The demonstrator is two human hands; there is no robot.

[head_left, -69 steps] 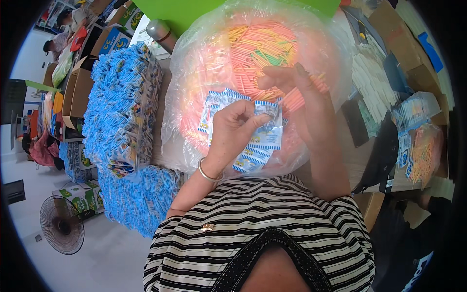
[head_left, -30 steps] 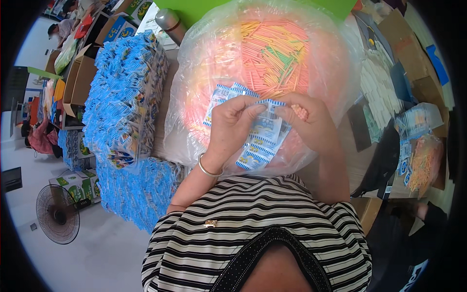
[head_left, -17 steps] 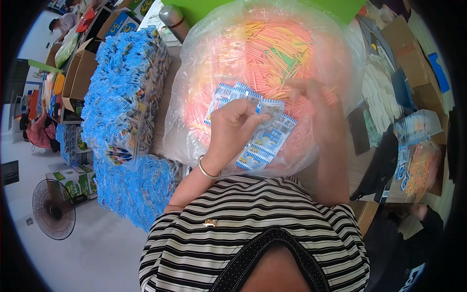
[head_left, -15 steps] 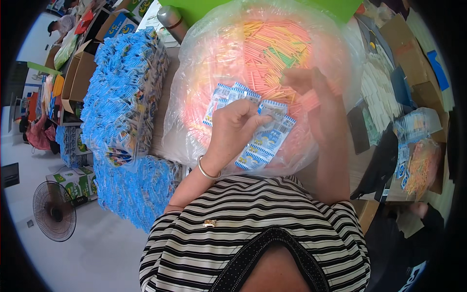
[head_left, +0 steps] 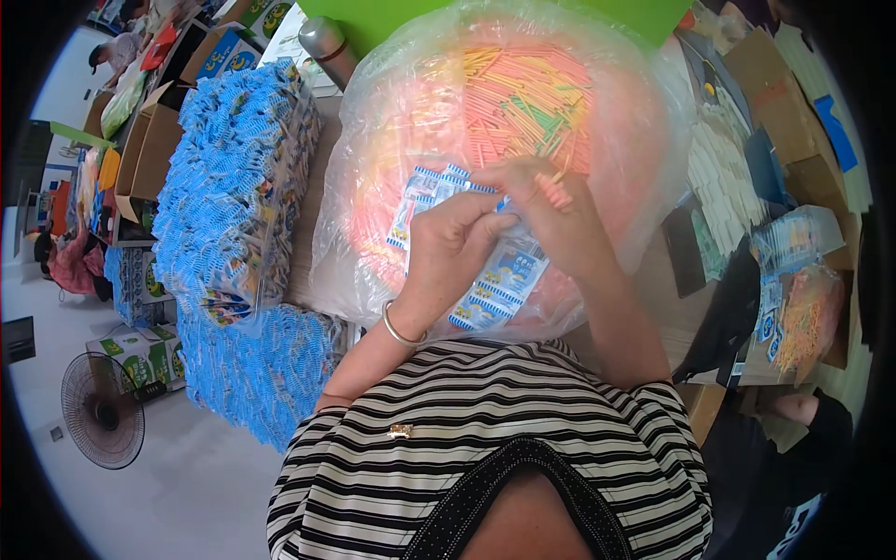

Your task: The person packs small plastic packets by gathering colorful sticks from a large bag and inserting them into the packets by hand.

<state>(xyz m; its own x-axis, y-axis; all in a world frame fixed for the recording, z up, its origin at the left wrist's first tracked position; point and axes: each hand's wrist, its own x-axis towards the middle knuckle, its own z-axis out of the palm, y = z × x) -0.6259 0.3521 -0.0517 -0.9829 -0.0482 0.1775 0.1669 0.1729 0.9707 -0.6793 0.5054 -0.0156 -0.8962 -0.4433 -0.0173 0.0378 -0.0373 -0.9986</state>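
Small blue-and-white packets [head_left: 510,271] are pinched between the thumb and fingers of my left hand [head_left: 443,243], fanned out in front of me. Close against them on the right, my right hand [head_left: 565,224] is curled around a small bundle of pink sticks [head_left: 554,190], their ends poking out. Its fingertips meet the packets' upper edge and hide part of it. Both hands are over a large clear plastic bag [head_left: 359,201] spread on the table. Inside the bag lies a big heap of thin pink, yellow and green sticks [head_left: 523,93].
To the left stands a tall stack of blue packets [head_left: 219,149], with another blue pile [head_left: 261,364] below it. A metal flask [head_left: 327,45] is behind the bag. Rightward are white stacked strips [head_left: 730,177] and an open cardboard box [head_left: 793,121]. Another person's arm [head_left: 798,408] shows lower right.
My right hand has moved left and inward from over the stick heap to the packets, carrying the pink sticks. My left hand stays in nearly the same place, holding the packets.
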